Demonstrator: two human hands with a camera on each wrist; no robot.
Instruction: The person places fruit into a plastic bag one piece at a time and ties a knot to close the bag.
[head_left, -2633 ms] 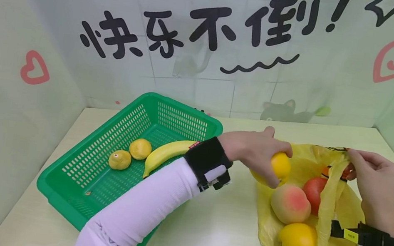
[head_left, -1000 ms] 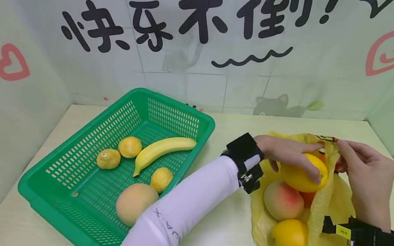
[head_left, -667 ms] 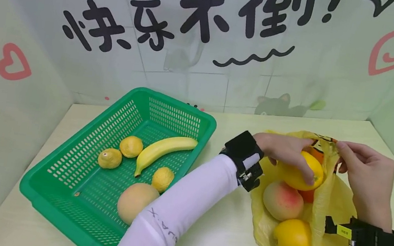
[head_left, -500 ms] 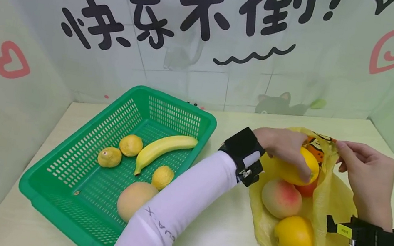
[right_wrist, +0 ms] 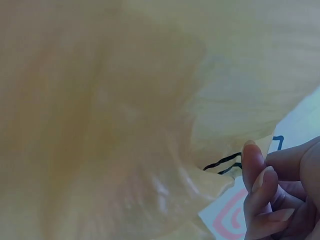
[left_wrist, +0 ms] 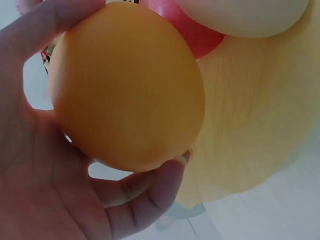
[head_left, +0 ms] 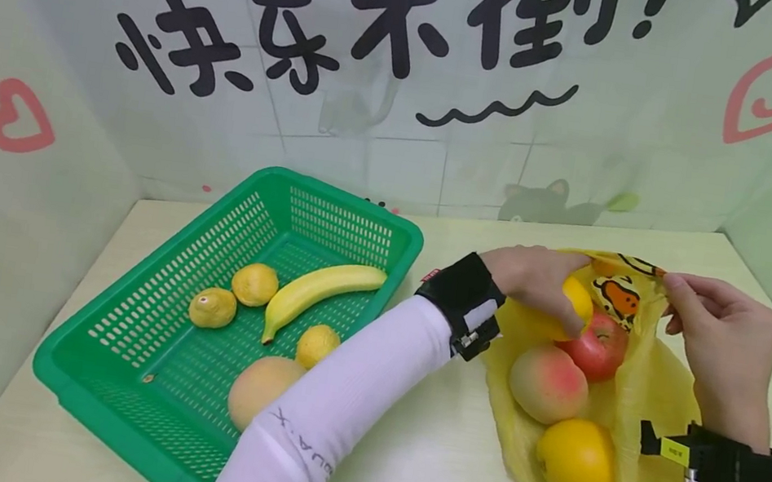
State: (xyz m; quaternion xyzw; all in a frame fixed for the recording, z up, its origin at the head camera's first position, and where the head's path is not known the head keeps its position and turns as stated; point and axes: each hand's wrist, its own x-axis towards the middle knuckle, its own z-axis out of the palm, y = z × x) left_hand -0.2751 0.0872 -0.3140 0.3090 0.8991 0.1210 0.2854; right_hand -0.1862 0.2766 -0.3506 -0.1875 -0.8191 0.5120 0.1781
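Note:
My left hand [head_left: 535, 277] holds a yellow-orange orange [head_left: 577, 302] at the back left of a yellow plastic bag's mouth. In the left wrist view, thumb and fingers curl round the orange [left_wrist: 127, 90]. My right hand [head_left: 734, 348] pinches the rim of the yellow bag [head_left: 663, 453] between thumb and fingers and keeps its mouth raised; the bag [right_wrist: 115, 110] fills most of the right wrist view. Inside it lie a red apple [head_left: 598, 352], a pink-blushed peach [head_left: 547, 385] and another orange [head_left: 577, 464]. The held orange is right beside the apple.
A green slotted basket [head_left: 109, 420] stands left on the pale table [head_left: 414, 459]. It contains a banana [head_left: 319, 293], several small lemons [head_left: 255, 284] and a pale round peach-coloured fruit [head_left: 264, 390], partly behind my left sleeve. A printed wall sheet rises behind the table.
My left hand first carried the orange rightward over the bag's contents, then drew back left with it, uncovering the apple. My right hand has kept its pinch on the bag's rim.

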